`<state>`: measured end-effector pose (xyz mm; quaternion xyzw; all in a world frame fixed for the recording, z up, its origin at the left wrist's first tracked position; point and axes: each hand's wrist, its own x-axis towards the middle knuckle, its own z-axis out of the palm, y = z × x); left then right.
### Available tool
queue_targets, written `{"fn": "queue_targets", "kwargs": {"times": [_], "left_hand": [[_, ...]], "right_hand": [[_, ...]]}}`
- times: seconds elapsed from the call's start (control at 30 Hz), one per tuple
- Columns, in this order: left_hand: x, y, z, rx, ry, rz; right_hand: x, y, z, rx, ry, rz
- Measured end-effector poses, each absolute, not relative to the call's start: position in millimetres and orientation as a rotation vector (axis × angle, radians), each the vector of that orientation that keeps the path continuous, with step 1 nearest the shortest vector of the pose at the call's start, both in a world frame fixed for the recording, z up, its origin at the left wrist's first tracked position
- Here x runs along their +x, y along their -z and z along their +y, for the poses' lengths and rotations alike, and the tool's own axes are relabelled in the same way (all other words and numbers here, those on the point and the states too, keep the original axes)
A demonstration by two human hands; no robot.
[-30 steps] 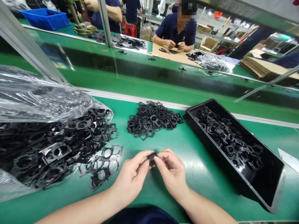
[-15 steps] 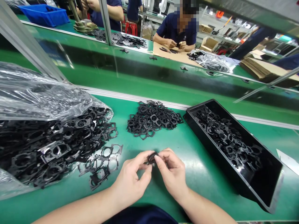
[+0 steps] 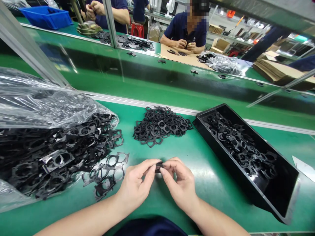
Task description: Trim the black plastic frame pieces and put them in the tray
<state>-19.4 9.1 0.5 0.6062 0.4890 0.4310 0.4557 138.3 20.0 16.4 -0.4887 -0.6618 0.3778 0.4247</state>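
Head view: green tabletop (image 3: pixel 209 177) under black part (image 3: pixel 158 166); fan (image 3: pixel 170 6) beyond.

Half a second ago, the thumb of our left grip (image 3: pixel 136 185) stood off the small black piece (image 3: pixel 158 167); now we have it closed up against the piece. We have also turned the piece: tilted before, it lies flatter between our grips, with the thumb of our right grip (image 3: pixel 180 183) lower, at its near edge
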Motion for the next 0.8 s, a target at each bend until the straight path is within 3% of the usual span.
{"fn": "queue_targets", "kwargs": {"times": [0.8], "left_hand": [[-17.8, -5.8, 5.6, 1.711, -1.118, 1.177]], "right_hand": [[144.1, -16.1, 20.2, -1.038, -0.555, -1.878]]}}
